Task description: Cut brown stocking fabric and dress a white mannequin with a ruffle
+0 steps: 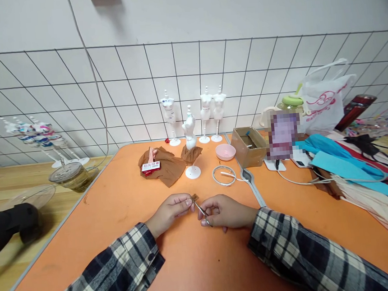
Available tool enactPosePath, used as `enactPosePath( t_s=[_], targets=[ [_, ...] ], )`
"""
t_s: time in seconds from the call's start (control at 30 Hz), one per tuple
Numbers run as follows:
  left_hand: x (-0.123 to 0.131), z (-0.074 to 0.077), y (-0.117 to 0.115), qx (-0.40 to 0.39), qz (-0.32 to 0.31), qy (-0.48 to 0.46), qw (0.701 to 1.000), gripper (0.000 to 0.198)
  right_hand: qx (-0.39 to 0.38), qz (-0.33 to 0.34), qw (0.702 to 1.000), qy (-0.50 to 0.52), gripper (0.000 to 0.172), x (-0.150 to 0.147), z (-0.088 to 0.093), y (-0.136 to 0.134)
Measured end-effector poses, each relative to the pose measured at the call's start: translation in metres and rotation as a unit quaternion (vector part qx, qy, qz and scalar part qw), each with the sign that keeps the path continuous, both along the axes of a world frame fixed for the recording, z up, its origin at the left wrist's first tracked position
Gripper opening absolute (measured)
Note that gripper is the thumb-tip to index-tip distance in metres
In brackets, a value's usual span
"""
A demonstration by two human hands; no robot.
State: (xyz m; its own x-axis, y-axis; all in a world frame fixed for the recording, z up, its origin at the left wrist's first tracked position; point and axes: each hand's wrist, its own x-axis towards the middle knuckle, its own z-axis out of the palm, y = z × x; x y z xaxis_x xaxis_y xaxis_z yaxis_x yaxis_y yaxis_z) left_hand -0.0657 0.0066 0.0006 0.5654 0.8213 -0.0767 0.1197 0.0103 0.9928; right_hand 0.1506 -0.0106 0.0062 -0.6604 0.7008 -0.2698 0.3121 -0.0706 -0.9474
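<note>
L hand (168, 211) pinches brown fabric scrap (194, 197); R hand (225, 211) fingers grip thin metal tool (201, 210). Best keep scrap taut, tip steady.

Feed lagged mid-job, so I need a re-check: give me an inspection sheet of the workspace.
Surface: orange table, metal-edged.
Job's things: brown scrap and scissors, between the hands.
Clutter: brown cloth, white dummies, pink bowl, box, wire coil, blue cloth.
Hands: left hand pinches the scrap; right hand grips the scissors.
Cables: white cable on the table at right; grey cord down the wall.
Surroundings: tiled wall, jar at left, plastic bag at right.
</note>
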Motion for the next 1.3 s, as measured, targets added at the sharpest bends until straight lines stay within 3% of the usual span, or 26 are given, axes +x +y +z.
enactPosePath(
  t_s=[0.2, 0.4, 0.63, 0.8, 0.97, 1.2, 1.3],
  targets=[
    [0.005, 0.003, -0.001, 0.011, -0.006, 0.013, 1.000, 0.042, 0.005, 0.009, 1.000, 0.009, 0.034, 0.001, 0.005, 0.001],
    [0.003, 0.003, 0.002, 0.003, 0.018, 0.026, 0.999, 0.043, -0.019, 0.017, 0.999, 0.039, 0.030, 0.002, -0.002, 0.006],
    [0.001, 0.002, 0.004, 0.003, -0.009, 0.029, 1.000, 0.046, 0.002, 0.031, 0.999, 0.021, 0.034, 0.002, -0.002, 0.009],
    [0.001, 0.003, 0.005, -0.012, -0.002, 0.034, 0.999, 0.046, -0.022, 0.033, 0.999, 0.037, 0.027, 0.002, -0.003, 0.011],
    [-0.001, 0.003, 0.007, -0.022, -0.020, 0.032, 0.999, 0.046, -0.021, 0.039, 0.999, 0.026, 0.036, 0.002, -0.001, 0.013],
    [-0.005, 0.000, 0.011, -0.027, -0.036, 0.028, 0.999, 0.047, -0.045, 0.038, 0.998, 0.023, 0.026, 0.002, -0.004, 0.015],
    [-0.006, 0.000, 0.012, -0.028, -0.046, 0.029, 0.998, 0.048, -0.039, 0.050, 0.998, 0.020, 0.031, 0.002, -0.005, 0.016]
  ],
)
